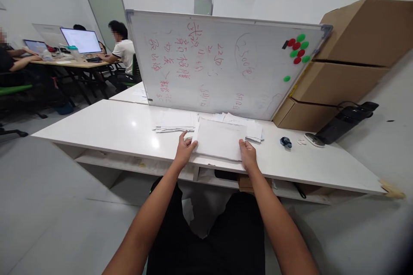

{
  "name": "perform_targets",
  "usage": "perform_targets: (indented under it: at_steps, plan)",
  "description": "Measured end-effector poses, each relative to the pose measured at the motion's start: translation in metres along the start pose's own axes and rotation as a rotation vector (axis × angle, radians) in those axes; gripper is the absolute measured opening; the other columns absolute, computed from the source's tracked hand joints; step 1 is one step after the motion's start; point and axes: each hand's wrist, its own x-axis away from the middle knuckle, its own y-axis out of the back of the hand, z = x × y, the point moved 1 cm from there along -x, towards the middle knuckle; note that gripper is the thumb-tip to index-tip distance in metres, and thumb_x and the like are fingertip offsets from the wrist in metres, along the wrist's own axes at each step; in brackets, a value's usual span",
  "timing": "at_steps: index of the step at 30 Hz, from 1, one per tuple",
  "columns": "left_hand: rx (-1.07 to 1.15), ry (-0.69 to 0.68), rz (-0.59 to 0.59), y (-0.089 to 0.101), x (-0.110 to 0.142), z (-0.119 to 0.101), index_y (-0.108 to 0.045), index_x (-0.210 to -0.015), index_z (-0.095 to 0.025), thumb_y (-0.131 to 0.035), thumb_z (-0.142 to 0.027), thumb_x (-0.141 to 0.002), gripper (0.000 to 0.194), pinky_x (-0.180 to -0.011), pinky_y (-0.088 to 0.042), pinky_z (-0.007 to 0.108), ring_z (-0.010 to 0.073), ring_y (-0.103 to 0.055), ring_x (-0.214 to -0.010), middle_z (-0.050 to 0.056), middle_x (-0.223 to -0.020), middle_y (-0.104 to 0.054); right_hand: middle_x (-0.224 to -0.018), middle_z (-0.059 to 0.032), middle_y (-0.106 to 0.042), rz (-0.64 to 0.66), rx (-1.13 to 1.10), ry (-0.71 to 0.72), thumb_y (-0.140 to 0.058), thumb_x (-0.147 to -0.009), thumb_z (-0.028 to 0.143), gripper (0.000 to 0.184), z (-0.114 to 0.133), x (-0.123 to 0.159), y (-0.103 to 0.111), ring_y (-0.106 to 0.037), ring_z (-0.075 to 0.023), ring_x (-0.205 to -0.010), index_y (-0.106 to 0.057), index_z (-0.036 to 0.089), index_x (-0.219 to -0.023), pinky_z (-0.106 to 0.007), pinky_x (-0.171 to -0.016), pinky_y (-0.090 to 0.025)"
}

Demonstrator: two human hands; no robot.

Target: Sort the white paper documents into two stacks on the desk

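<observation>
Paper stack: located at centre of frame, above the front edge of the white desk; contact with the desktop cannot be determined. Long axis: left to right across the frame, right end slightly lower. Broad white face: up, toward the camera.

The whiteboard stands behind, on the desk, from upper centre to upper right. It carries red handwriting turned sideways; a circled figure appears to read 2500 (the fainter strokes are not legible). Three cardboard boxes are stacked at upper right, beside the board.

Loose papers lie left of and behind the stack; a second pile lies to its right. A black bottle is at right of frame, near a small blue item.

Right hand: clamped on the right short edge, thumb above. Left hand: thumb at the left short edge, index finger extended apart from it; closure beneath the sheets cannot be determined. Red and green magnets are grouped at the board's upper right.
</observation>
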Motion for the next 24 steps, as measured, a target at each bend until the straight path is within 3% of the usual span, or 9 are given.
perform_targets:
  at_steps: [2,6,8,20,24]
  plan:
    - [-0.008,-0.025,0.014,-0.0012,0.0006,0.0025,-0.020,-0.143,-0.020,-0.063,-0.038,-0.080,0.079,-0.087,-0.048,0.037,0.0198,-0.064,-0.099,0.012,-0.114,-0.065,-0.051,0.0069,-0.040,-0.001,0.010,0.007,-0.059,-0.069,0.066,0.047,0.0010,0.0005,0.0005,-0.036,-0.0100,-0.054,-0.046,0.021,-0.063,-0.023,-0.051,-0.034]
    - [-0.086,-0.042,0.084,-0.0028,-0.0008,0.0083,-0.050,-0.123,-0.020,-0.063,-0.041,-0.080,0.049,-0.091,-0.047,0.037,0.0231,-0.060,-0.109,0.011,-0.119,-0.063,-0.050,0.0076,-0.037,0.020,0.007,0.014,-0.059,-0.069,0.067,0.048,0.0032,0.0020,0.0010,-0.034,-0.0098,-0.052,-0.044,0.022,-0.062,-0.022,-0.048,-0.033]
    - [-0.091,-0.052,0.089,-0.0028,-0.0018,0.0097,-0.055,-0.117,-0.021,-0.064,-0.042,-0.080,0.043,-0.094,-0.045,0.037,0.0239,-0.057,-0.114,0.010,-0.122,-0.061,-0.050,0.0078,-0.037,0.025,-0.007,0.017,-0.060,-0.068,0.067,0.048,0.0039,0.0026,0.0006,-0.034,-0.0097,-0.052,-0.043,0.022,-0.061,-0.022,-0.049,-0.033]
    - [0.012,-0.064,0.073,-0.0015,-0.0006,0.0047,-0.054,-0.109,-0.022,-0.065,-0.042,-0.079,0.038,-0.084,-0.049,0.037,0.0219,-0.063,-0.099,0.008,-0.110,-0.066,-0.055,0.0058,-0.051,0.037,-0.083,-0.005,-0.065,-0.067,0.065,0.046,-0.0036,-0.0018,-0.0026,-0.049,-0.0112,-0.058,-0.055,0.020,-0.066,-0.023,-0.056,-0.042]
    - [0.021,-0.062,0.077,-0.0012,-0.0016,0.0042,-0.050,-0.107,-0.023,-0.064,-0.041,-0.080,0.035,-0.086,-0.048,0.037,0.0221,-0.060,-0.105,0.008,-0.109,-0.065,-0.066,0.0030,-0.064,0.087,-0.166,-0.057,-0.071,-0.066,0.057,0.041,-0.0036,-0.0009,-0.0034,-0.058,-0.0140,-0.065,-0.063,0.019,-0.078,-0.027,-0.065,-0.049]
